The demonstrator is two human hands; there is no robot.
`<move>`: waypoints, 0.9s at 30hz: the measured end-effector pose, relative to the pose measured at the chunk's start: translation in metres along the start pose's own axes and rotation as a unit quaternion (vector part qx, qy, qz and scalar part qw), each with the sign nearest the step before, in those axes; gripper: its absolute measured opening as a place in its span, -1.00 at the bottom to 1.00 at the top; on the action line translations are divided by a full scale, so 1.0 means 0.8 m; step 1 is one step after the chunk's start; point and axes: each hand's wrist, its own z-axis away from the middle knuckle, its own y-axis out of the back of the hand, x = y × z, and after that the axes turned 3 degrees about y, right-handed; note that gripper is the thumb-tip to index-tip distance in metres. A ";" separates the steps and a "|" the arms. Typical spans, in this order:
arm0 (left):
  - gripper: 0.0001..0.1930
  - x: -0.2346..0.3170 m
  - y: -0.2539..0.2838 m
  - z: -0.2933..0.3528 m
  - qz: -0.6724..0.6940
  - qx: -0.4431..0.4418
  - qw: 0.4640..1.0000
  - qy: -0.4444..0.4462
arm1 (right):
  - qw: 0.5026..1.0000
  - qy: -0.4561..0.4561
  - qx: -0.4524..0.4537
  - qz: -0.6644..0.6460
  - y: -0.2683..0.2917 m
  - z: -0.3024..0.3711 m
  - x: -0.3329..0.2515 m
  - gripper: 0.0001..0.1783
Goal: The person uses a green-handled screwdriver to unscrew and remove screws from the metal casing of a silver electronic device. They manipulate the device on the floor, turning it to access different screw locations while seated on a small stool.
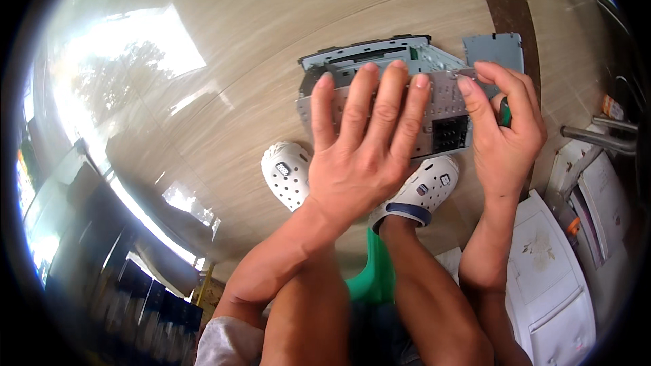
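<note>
**Hands on a metal box over a glossy floor**

Head view: the left hand (359,156) lay flat, fingers spread, on the grey metal box (434,105) at twelve o'clock from the white clogs (288,173). At three o'clock, the right hand (505,129) pinched a small metal piece (466,73) and gripped a green-handled tool (505,114).

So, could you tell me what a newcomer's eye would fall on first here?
The left hand, fingers spread, lies flat on a grey metal chassis on the glossy floor at centre. Beside it, the right hand pinches a green-handled tool at the chassis's right edge. White clogs show just below.
</note>
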 end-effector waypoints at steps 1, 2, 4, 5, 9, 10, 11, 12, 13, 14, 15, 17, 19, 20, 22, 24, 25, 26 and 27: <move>-0.34 0.002 0.001 -0.001 0.009 -0.013 1.000 0.007 | 1.000 0.024 0.020 0.000 -0.008 0.003 0.011 -0.78; -0.34 0.002 -0.002 0.000 0.004 -0.016 1.000 0.010 | 0.998 0.047 0.041 0.000 -0.015 0.006 0.019 -0.81; -0.32 0.001 0.004 -0.003 0.020 -0.001 1.000 0.013 | 0.996 0.072 0.058 0.012 -0.015 0.004 0.011 -0.82; -0.32 0.000 0.011 -0.005 0.023 -0.001 1.000 0.010 | 0.992 0.092 0.076 0.026 -0.014 0.003 0.006 -0.83; -0.32 0.002 0.001 -0.006 0.032 -0.001 0.999 -0.001 | 0.990 0.094 0.100 0.022 -0.024 0.006 0.019 -0.84; -0.32 0.000 -0.001 -0.006 0.032 0.002 0.999 -0.003 | 0.989 0.091 0.116 0.019 -0.031 0.008 0.020 -0.85; -0.32 -0.002 -0.002 -0.005 0.030 0.006 1.000 -0.005 | 0.987 0.089 0.132 0.015 -0.038 0.008 0.019 -0.85; -0.32 0.000 -0.003 -0.006 0.034 0.009 0.999 -0.005 | 0.987 0.091 0.134 0.020 -0.040 0.008 0.019 -0.85; -0.31 0.001 -0.004 -0.006 0.040 0.004 0.999 -0.007 | 0.985 0.088 0.146 0.030 -0.042 0.008 0.017 -0.85; -0.29 0.002 -0.004 -0.007 0.044 -0.002 0.999 -0.009 | 0.983 0.086 0.159 0.039 -0.043 0.007 0.016 -0.84; -0.29 0.002 -0.002 -0.008 0.045 0.001 0.999 -0.011 | 0.982 0.088 0.161 0.039 -0.044 0.005 0.016 -0.83; -0.26 0.000 0.004 -0.010 0.060 -0.037 0.997 -0.009 | 0.981 0.098 0.162 0.046 -0.048 0.005 0.017 -0.83; -0.24 -0.001 0.006 -0.012 0.077 -0.034 0.996 -0.003 | 0.984 0.092 0.149 0.038 -0.049 0.003 0.018 -0.84; -0.21 -0.002 0.005 -0.012 0.095 -0.033 0.995 0.006 | 0.983 0.095 0.153 0.038 -0.050 0.001 0.019 -0.84; -0.14 -0.004 0.004 -0.018 0.091 -0.026 0.995 -0.002 | 0.981 0.119 0.149 0.044 -0.050 -0.006 0.022 -0.84; -0.06 -0.010 0.009 -0.024 0.103 -0.053 0.993 -0.001 | 0.980 0.122 0.152 0.037 -0.053 -0.013 0.019 -0.84; -0.01 -0.016 0.006 -0.024 0.095 -0.045 0.994 -0.005 | 0.983 0.111 0.146 0.033 -0.057 -0.016 0.015 -0.84; -0.01 -0.019 0.006 -0.024 0.092 -0.040 0.995 -0.009 | 0.985 0.100 0.140 0.029 -0.060 -0.018 0.012 -0.84; 0.01 -0.018 0.005 -0.025 0.091 -0.042 0.995 -0.008 | 0.984 0.103 0.144 0.030 -0.062 -0.020 0.016 -0.84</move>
